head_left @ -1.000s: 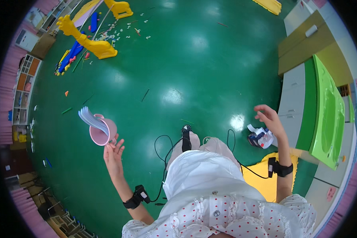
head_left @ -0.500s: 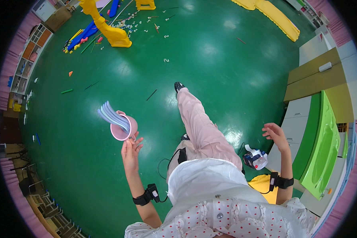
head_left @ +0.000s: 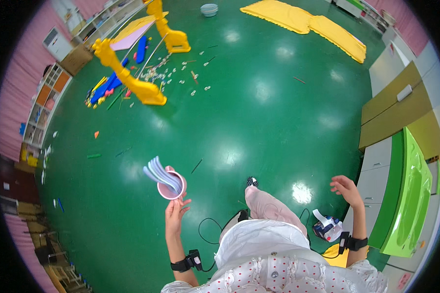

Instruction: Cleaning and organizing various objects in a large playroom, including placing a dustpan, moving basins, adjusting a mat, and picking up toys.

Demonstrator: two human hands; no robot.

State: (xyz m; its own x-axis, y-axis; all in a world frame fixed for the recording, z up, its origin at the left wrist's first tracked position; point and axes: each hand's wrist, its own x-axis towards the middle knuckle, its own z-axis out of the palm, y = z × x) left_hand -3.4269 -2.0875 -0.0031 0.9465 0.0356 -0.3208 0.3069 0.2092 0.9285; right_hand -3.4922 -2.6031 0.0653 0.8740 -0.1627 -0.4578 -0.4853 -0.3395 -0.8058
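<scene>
A pink mug is pinched at its near side between the thumb and fingers of my left hand. Several curved pastel handles, blue, lavender and pale green, stick out of its mouth toward the upper left; their other ends are hidden inside, so I cannot tell what kind of utensils they are. The mug is held above the green floor, touching nothing but my hand. My right hand hangs out to the side with loosely bent fingers apart, holding nothing, nearest the white cabinets under a green counter.
Ahead on the left stand yellow giraffe-shaped posts, with blue pieces and many small white bits scattered around. A thin dark stick lies before me. Yellow mats lie far ahead; a bag-like bundle sits by my right leg.
My view has lifted, showing more of the room ahead, and my legs have changed position. The left hand keeps hold of the mug; my right hand stays out at the side.
</scene>
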